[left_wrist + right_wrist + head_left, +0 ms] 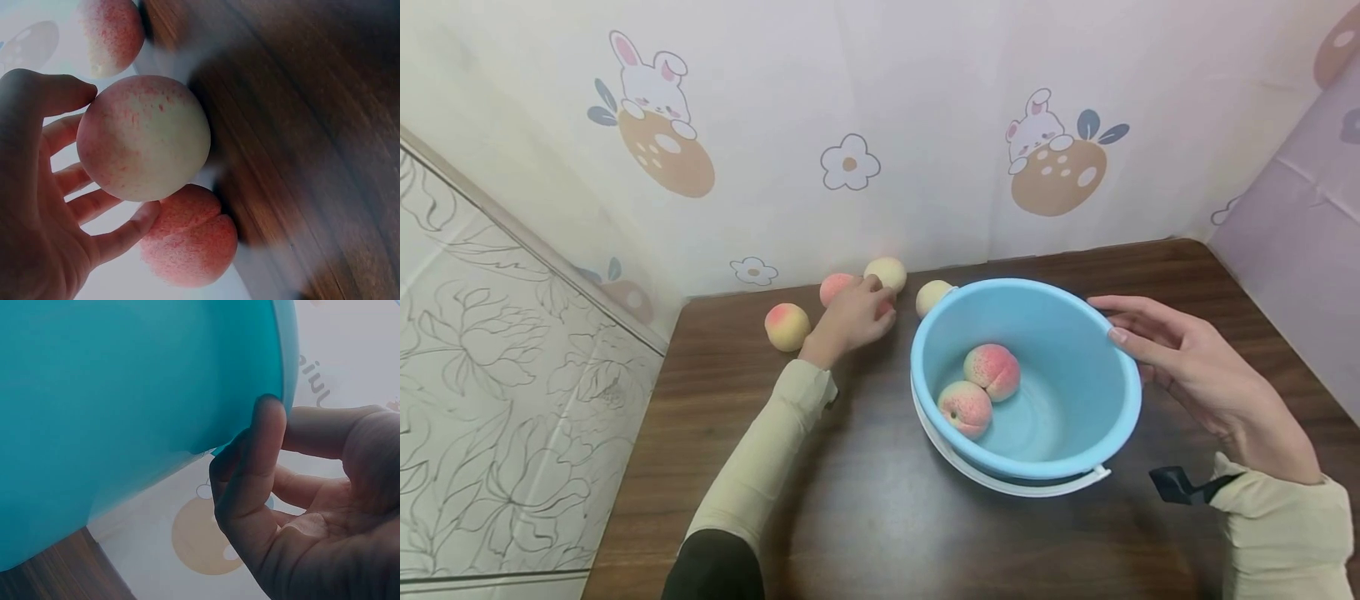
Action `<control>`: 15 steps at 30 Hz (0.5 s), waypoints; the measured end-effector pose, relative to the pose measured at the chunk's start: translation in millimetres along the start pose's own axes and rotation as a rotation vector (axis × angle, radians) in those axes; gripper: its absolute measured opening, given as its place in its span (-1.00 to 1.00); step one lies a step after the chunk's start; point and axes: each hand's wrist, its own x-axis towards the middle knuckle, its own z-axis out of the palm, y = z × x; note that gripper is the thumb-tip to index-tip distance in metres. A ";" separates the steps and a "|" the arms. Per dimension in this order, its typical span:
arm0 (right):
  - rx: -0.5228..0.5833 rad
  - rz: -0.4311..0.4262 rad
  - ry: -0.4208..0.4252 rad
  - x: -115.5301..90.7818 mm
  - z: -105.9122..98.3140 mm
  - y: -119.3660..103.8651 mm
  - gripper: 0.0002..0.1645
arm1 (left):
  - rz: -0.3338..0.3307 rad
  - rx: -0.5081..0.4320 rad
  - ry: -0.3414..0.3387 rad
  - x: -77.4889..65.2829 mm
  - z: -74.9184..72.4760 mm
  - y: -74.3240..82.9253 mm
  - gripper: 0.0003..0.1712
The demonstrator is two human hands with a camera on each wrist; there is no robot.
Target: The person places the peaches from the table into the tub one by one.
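Observation:
My left hand [852, 312] reaches down to a peach [147, 137] on the dark wooden table, with thumb and fingers curled about its sides. Right beside that peach, in the left wrist view, is a redder peach [190, 240]; a third peach [112, 34] shows at the top. A light blue bucket [1067, 367] stands tilted towards me, two pink peaches [992, 372] inside it. My right hand [1210, 367] grips the bucket's right rim, its thumb over the edge and fingers on the outside wall.
A yellow-red peach [787, 327] lies left of my left hand. Along the back edge are a pale peach [886, 273] and another pale peach [932, 297] partly behind the bucket. The bucket's white handle [1000, 486] hangs at its front. A patterned wall [925, 108] rises behind the table.

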 end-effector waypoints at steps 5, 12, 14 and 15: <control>-0.012 0.010 0.013 -0.5 1.5 -1.5 -0.40 | 0.002 0.026 -0.001 -1.4 2.6 1.3 -0.75; -0.029 0.020 0.030 -2.2 4.2 -2.6 -0.39 | -0.006 -0.023 -0.024 -5.5 12.9 1.7 -0.74; -0.027 0.021 0.030 -2.3 4.6 -2.6 -0.39 | -0.008 -0.039 -0.040 -6.6 15.9 1.3 -0.71; -0.037 0.026 0.039 -2.6 5.1 -3.2 -0.39 | -0.009 -0.048 -0.047 -7.1 16.9 1.2 -0.69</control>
